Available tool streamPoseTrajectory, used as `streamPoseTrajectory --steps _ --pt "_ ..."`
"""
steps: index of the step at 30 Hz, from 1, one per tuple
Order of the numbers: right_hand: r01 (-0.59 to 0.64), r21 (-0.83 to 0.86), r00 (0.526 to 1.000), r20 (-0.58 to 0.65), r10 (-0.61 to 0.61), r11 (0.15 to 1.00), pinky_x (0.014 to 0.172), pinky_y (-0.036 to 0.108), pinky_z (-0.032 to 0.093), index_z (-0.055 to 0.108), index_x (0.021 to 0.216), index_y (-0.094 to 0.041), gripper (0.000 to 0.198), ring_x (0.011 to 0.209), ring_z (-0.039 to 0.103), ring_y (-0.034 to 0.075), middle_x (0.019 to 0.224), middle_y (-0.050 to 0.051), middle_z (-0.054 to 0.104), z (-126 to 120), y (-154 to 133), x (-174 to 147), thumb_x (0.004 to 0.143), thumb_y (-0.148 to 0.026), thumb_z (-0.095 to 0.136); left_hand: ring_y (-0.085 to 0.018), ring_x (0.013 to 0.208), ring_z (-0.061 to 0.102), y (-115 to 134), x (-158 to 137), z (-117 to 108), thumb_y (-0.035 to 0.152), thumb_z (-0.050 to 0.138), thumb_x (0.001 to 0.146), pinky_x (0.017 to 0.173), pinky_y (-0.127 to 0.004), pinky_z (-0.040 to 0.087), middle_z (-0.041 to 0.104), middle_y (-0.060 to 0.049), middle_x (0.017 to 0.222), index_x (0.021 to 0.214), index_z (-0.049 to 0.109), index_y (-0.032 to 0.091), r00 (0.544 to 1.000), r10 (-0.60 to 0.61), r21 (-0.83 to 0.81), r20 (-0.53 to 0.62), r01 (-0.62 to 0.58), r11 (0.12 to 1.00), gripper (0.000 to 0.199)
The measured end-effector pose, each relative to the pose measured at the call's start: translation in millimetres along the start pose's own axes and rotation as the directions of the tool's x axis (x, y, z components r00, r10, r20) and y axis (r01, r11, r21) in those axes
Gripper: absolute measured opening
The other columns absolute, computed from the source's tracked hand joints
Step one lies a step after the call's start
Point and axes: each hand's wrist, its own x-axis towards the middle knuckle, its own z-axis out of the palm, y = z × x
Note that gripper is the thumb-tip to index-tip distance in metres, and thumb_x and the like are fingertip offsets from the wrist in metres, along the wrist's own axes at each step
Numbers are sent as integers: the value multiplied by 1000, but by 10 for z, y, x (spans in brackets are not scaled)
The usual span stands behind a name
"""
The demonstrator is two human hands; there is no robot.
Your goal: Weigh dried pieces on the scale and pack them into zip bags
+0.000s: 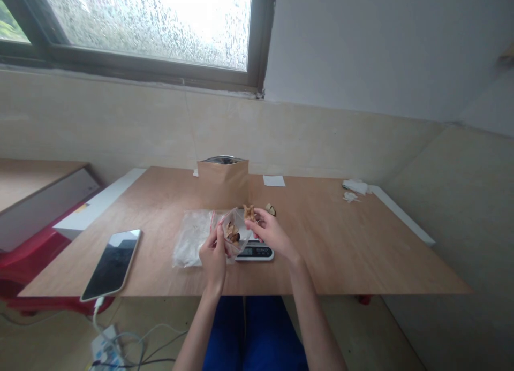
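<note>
A tan dried piece is pinched between the right hand's thumb and fingers, jutting past their tips just beside the mouth of a clear bag. The left hand grips the bag's left edge, thumb in front; brown pieces lie inside. A digital scale sits beneath; a kraft pouch stands behind.
</note>
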Motion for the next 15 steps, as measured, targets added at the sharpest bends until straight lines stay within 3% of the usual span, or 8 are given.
streamPoseTrajectory --steps 5,9,11,15 --pt "-82 -68 997 5 82 994 38 16 36 49 84 -19 19 44 48 7 58 -6 53 131 -18 24 71 -22 62 -9 38 40 -28 -43 18 50 47 80 44 -21 36 43 7 37 108 65 15 999 47 115 -20 -44 992 48" --pt "-52 -93 986 -163 37 994 45 20 44 47 80 -20 8 46 53 10 59 -4 55 277 90 123 76 -18 54 -9 38 41 -45 -57 28 47 48 81 44 -21 36 50 5 42 107 66 15 995 96 139 13 -97 986 45" --pt "-35 -101 982 -186 16 994 52 23 47 46 81 -20 5 53 56 11 66 -2 58 342 115 143 79 -17 48 -9 41 45 -48 -67 37 46 48 81 45 -21 37 58 2 50 108 65 15 993 107 127 45 -112 986 44" --pt "-13 -180 993 -121 -9 984 68 28 49 39 82 -21 12 74 61 16 79 1 61 411 129 121 77 -11 44 -15 57 59 -44 -99 54 44 50 81 56 -25 45 66 -2 62 105 67 17 986 146 119 77 -154 981 40"
